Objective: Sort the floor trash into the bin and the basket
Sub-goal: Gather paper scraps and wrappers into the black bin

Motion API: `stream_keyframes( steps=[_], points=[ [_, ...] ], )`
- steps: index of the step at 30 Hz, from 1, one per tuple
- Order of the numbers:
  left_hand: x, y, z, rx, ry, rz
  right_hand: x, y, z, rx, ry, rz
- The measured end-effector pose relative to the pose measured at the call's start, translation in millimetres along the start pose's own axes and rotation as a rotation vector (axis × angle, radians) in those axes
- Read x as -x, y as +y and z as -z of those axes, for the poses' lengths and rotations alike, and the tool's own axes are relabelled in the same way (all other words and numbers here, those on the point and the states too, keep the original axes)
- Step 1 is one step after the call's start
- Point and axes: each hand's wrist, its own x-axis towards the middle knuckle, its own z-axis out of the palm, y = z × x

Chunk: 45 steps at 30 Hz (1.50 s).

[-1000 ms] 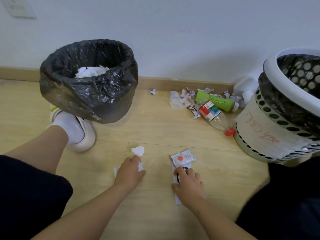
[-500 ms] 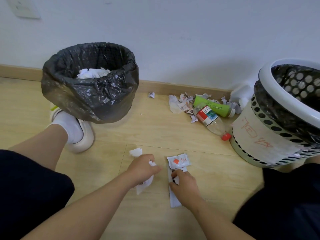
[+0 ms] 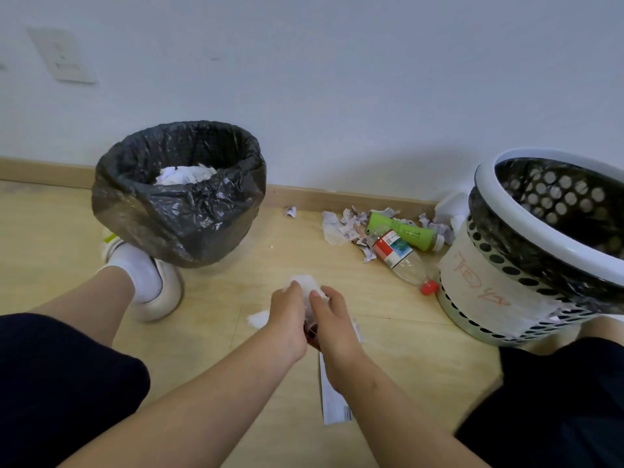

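Wooden floor along a white wall, bin (image 3: pixel 189 224) far left, basket (image 3: pixel 489 170) on the right. Both grips meet mid-floor, near me: left grip (image 3: pixel 287 319) and right grip (image 3: pixel 332 319) curl round one paper wad (image 3: pixel 305 287). I'd bunch it tight, tuck in the long strip (image 3: pixel 332 400) under the right wrist, then go left to the bin so nothing sheds. Can't tell if that strip is held or just lying there. Something dark between the palms is unreadable, and the basket's right side is cut off.
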Motion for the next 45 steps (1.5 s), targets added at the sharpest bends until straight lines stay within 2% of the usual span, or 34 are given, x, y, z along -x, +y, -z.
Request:
stream_keyframes(
  steps=[5,15,18,23,32,34,36,39,41,43,45],
  points=[
    [22.9,29.6,-5.7,0.133,-0.106,0.064,2.5,-19.0,-6.5,0.091,-0.054,0.165],
    [39.6,107.8,-1.4,0.079,-0.292,-0.037,3.5,-95.5,-38.4,0.432,0.01,0.482],
    [38.0,129.3,0.4,0.072,-0.324,-0.077,0.6,-110.8,-47.1,0.469,0.052,0.525],
    [26.1,178.5,6.6,-0.081,-0.356,-0.178,-18.4,-142.2,-65.9,0.59,0.035,0.573],
    [-8.6,236.8,33.6,0.15,-0.391,-0.241,-68.0,-191.9,-116.9,0.632,0.047,0.649],
    [-23.2,244.7,45.9,0.122,-0.344,-0.275,-81.9,-193.8,-130.2,0.675,0.018,0.661],
    [-38.3,252.8,58.4,-0.055,-0.168,-0.402,-97.5,-194.2,-142.2,0.717,0.017,0.685],
    [-71.5,259.5,92.1,-0.694,0.289,-0.79,-125.7,-195.1,-163.7,0.726,0.034,0.702],
    [-87.8,260.6,115.3,-0.973,0.49,-0.885,-142.8,-195.6,-178.0,0.823,0.05,0.728],
    [-101.7,261.2,133.3,-1.006,0.608,-0.862,-159.7,-192.7,-192.1,0.999,0.028,0.755],
    [-111.5,259.8,143.3,-0.868,0.591,-0.809,-179.0,-186.4,-207.2,1.198,-0.046,0.757]
  ],
)
